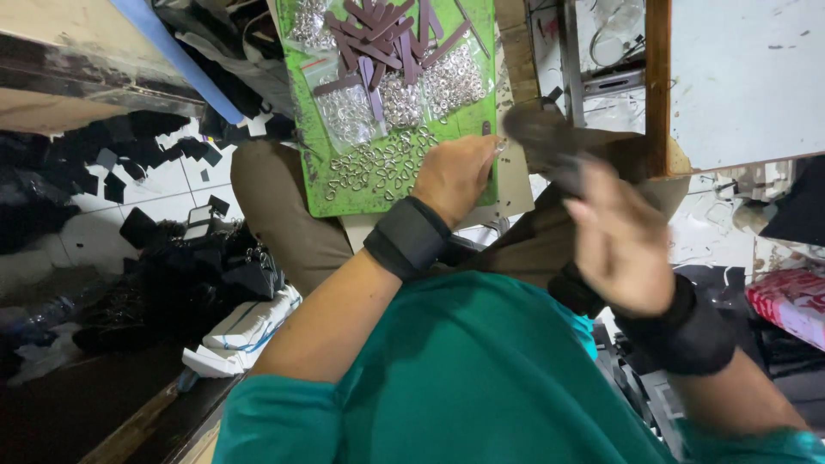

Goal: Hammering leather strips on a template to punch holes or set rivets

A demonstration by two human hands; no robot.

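Note:
A green board (344,193) lies across my lap. It carries a heap of brown leather strips (387,34), clear bags of metal rings (344,112) and loose metal rings (378,167). My left hand (455,176), with a black wrist band, rests on the board's right edge, its fingers pinched on a small metal ring (499,146). My right hand (619,241), also wrist-banded and blurred by motion, is raised to the right of the board. It grips a dark strip (541,142) whose far end is near my left fingertips.
Black scraps (129,159) litter the white tiled floor on the left. A pile of black pieces (206,275) and a white bundle (245,331) lie beside my leg. A white table with a wooden edge (657,86) stands at the upper right, and a pink patterned bag (795,301) lies at the right.

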